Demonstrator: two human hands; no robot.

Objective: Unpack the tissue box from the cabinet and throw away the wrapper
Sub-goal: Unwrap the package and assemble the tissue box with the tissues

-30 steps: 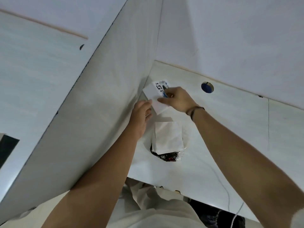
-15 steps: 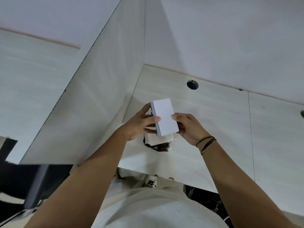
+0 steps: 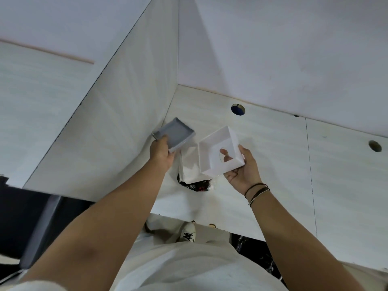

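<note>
The head view looks down on a white counter (image 3: 273,156) set in a corner between two white walls. The left hand (image 3: 162,153) is closed around a grey tray-shaped piece (image 3: 174,133), which is lifted above the counter and tilted; the fingers grip its near edge and the thumb lies on the inner face. The right hand (image 3: 241,169) holds the white tissue box (image 3: 218,152) from below and from the side, and the open side of the box is turned toward the camera. One finger of this hand shows through the round opening in the wall of the box. The two pieces are apart, the grey one to the left of the white one, with a small gap between them.

Under both hands, on the counter, a white flat packet (image 3: 190,169) lies on top of a crumpled wrapper (image 3: 197,186), which is dark with some clear plastic at its right edge. Beyond the right hand there is a round hole (image 3: 237,109) in the counter, and a second hole (image 3: 375,146) is far to the right of it. The right wrist carries thin bracelets (image 3: 257,193). Below the counter edge a white shoe (image 3: 188,232) of the person is visible
</note>
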